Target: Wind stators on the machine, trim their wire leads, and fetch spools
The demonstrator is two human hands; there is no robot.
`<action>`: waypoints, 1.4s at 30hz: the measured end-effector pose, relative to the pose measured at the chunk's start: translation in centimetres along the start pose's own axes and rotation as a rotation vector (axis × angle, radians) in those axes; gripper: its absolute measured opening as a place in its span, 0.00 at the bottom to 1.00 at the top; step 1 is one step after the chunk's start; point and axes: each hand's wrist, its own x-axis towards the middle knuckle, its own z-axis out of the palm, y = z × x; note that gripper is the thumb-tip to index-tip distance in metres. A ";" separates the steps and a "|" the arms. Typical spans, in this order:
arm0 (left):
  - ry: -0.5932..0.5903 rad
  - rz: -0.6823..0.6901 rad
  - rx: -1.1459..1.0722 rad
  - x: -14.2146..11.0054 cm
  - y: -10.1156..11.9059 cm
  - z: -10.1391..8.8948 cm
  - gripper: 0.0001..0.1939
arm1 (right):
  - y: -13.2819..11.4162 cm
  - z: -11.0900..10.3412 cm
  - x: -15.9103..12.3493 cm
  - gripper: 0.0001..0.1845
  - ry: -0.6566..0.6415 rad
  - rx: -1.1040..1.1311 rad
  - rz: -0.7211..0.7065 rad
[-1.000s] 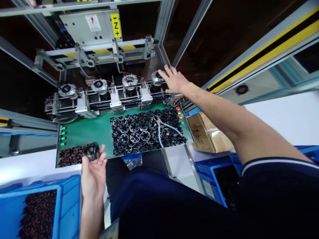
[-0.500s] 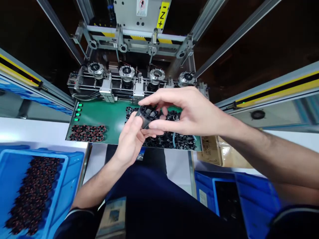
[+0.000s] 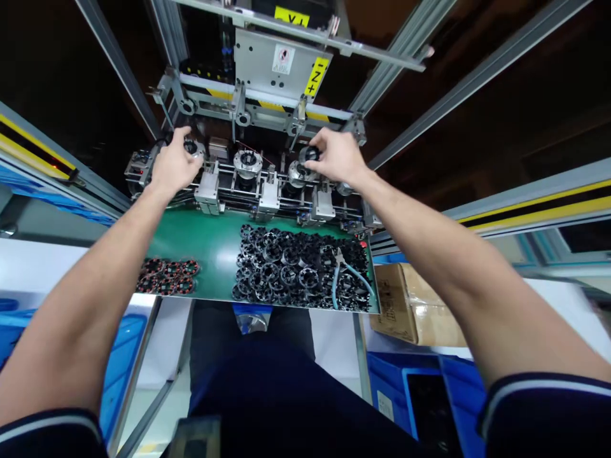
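Both my arms reach out to a row of round metal fixtures at the back of a green work surface [image 3: 210, 248]. My left hand [image 3: 172, 164] rests over the leftmost fixture [image 3: 193, 149], its fingers curled around something hidden beneath them. My right hand [image 3: 334, 156] pinches a small black ring part [image 3: 311, 153] just above the third fixture [image 3: 296, 172]. The second fixture [image 3: 247, 161] between my hands stands uncovered. A heap of black ring parts [image 3: 296, 267] lies on the green surface below my right arm.
A smaller group of copper-wound parts [image 3: 165, 277] lies at the surface's left front. Blue-handled pliers [image 3: 346, 270] rest on the black heap. A grey machine head [image 3: 281, 60] hangs above the fixtures. A cardboard box [image 3: 405, 305] and blue bins [image 3: 420, 381] stand low right.
My hands were together over the green surface holding a black part; now they are apart at the fixtures, left on the leftmost, right carrying a black ring to the third.
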 end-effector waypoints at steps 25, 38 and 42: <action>-0.362 -0.206 0.854 1.9 -3.3 2.0 0.72 | 3.1 7.3 -3.7 0.74 -0.258 -0.470 -0.003; -0.311 0.129 0.935 -0.2 8.8 5.7 0.50 | 13.3 -0.4 -7.8 0.56 0.041 -0.307 0.073; -0.429 0.054 0.909 -1.9 8.9 10.9 0.55 | 16.8 1.7 -10.9 0.64 -0.168 -0.438 0.244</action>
